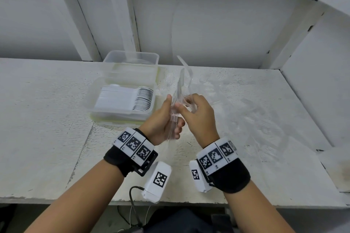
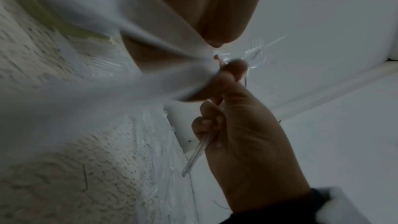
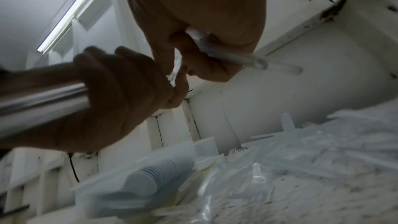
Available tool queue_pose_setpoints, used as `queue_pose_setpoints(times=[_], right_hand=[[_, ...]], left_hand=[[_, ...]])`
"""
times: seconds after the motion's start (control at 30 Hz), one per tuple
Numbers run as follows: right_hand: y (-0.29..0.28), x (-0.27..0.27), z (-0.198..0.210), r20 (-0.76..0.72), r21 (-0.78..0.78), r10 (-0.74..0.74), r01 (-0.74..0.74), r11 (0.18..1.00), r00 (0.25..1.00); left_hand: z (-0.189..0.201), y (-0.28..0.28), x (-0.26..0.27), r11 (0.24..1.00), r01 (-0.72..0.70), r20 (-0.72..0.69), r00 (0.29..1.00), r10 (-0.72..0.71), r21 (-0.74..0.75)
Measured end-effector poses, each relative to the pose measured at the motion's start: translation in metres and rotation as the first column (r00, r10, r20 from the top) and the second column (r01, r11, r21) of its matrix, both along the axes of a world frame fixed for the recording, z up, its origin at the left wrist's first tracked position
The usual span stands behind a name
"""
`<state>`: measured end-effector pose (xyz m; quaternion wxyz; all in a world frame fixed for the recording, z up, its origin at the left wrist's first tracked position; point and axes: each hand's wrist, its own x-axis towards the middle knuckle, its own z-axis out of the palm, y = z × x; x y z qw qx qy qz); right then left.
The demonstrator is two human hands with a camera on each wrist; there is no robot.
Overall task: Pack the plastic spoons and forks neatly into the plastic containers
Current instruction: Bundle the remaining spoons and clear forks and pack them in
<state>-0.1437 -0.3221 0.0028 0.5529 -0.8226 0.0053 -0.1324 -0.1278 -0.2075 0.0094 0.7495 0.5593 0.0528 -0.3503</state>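
Head view: white table [image 1: 47, 119] under me, white wall [image 1: 208, 24] behind, painted frame posts [image 1: 130, 17] along it. Loose clear cutlery pile [image 1: 236, 104] spreads over the table right of centre, hard to count, just past my hands. Container [image 1: 121, 100] sits left of my hands, open, with a neat row of white spoons [image 1: 142, 98] nested on edge inside, bowls at the right end. Second container [image 1: 130, 58] is behind it near the wall; contents unclear. A yellowish lid edge [image 1: 113, 120] shows under the front container.

My left hand [image 1: 164, 119] is curled round a bundle of clear forks [image 1: 180, 85], handles down through the fist, heads pointing up and away. My right hand [image 1: 197, 115] pinches at the same bundle from the right side, fingers bent on the pieces; right wrist view shows a clear handle [image 3: 247, 57] held under its fingers. Bundle is off the table, between both hands, right of the front container. Tines fan out unevenly. Marker bands [image 1: 134, 143] sit on both wrists.
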Motion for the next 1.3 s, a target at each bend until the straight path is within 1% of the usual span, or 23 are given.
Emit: queue_pose_setpoints(times=[0.07, 0.13, 0.23, 0.3, 0.4, 0.47, 0.6, 0.67, 0.73, 0.87, 0.97, 1.1, 1.2, 1.3], right_hand=[[0.001, 0.001, -0.002, 0.024, -0.096, -0.002, 0.004, 0.995, 1.000], [0.000, 0.001, -0.002, 0.001, -0.106, 0.004, -0.004, 0.994, 1.000], [-0.004, 0.002, 0.002, -0.084, -0.074, 0.018, -0.024, 0.997, 0.996], [-0.008, 0.000, 0.003, -0.121, -0.004, 0.023, -0.024, 1.000, 0.992], [-0.012, -0.003, 0.002, -0.173, 0.095, 0.053, -0.037, 0.995, 0.984], [-0.014, -0.006, -0.001, -0.202, 0.118, 0.082, -0.059, 0.991, 0.976], [-0.014, -0.008, -0.006, -0.240, 0.134, 0.117, -0.087, 0.987, 0.964], [-0.011, -0.008, -0.006, -0.224, 0.141, 0.120, -0.089, 0.986, 0.967], [-0.007, -0.010, -0.006, -0.180, 0.117, 0.107, -0.086, 0.989, 0.978], [0.000, -0.013, -0.011, -0.063, -0.023, 0.024, -0.025, 0.999, 0.998], [0.004, -0.014, -0.015, -0.005, -0.078, 0.023, -0.023, 0.997, 1.000], [0.006, -0.014, -0.016, -0.017, -0.068, 0.030, -0.031, 0.997, 0.999], [0.005, -0.014, -0.016, -0.062, -0.047, 0.061, -0.064, 0.997, 0.996], [0.003, -0.014, -0.013, -0.060, -0.039, 0.082, -0.084, 0.996, 0.995]], left_hand=[[-0.001, 0.003, 0.001, 1.000, 0.000, -0.001, 1.000, 0.000, 0.026], [-0.001, 0.004, 0.001, 0.999, 0.010, -0.002, 1.000, -0.010, 0.039], [-0.002, 0.003, 0.000, 0.998, 0.012, -0.004, 1.000, -0.012, 0.054], [-0.002, 0.002, 0.002, 0.999, -0.006, -0.002, 1.000, 0.007, 0.032], [-0.006, 0.004, 0.006, 0.996, -0.079, -0.017, 0.997, 0.078, -0.049], [-0.007, 0.005, 0.008, 0.985, -0.144, -0.021, 0.990, 0.143, -0.095], [-0.005, 0.002, 0.007, 0.971, -0.220, 0.008, 0.975, 0.222, -0.092], [-0.007, -0.001, 0.006, 0.969, -0.231, 0.031, 0.972, 0.235, -0.092], [-0.010, -0.003, 0.006, 0.968, -0.230, 0.043, 0.971, 0.235, -0.097], [-0.012, -0.004, 0.004, 0.965, -0.220, 0.049, 0.972, 0.229, -0.139], [-0.010, -0.003, 0.001, 0.963, -0.228, 0.100, 0.965, 0.243, -0.144], [-0.008, -0.002, -0.001, 0.951, -0.248, 0.130, 0.953, 0.274, -0.183], [-0.011, -0.001, 0.001, 0.954, -0.255, 0.152, 0.948, 0.279, -0.160], [-0.012, -0.002, 0.002, 0.948, -0.279, 0.137, 0.944, 0.300, -0.155]])
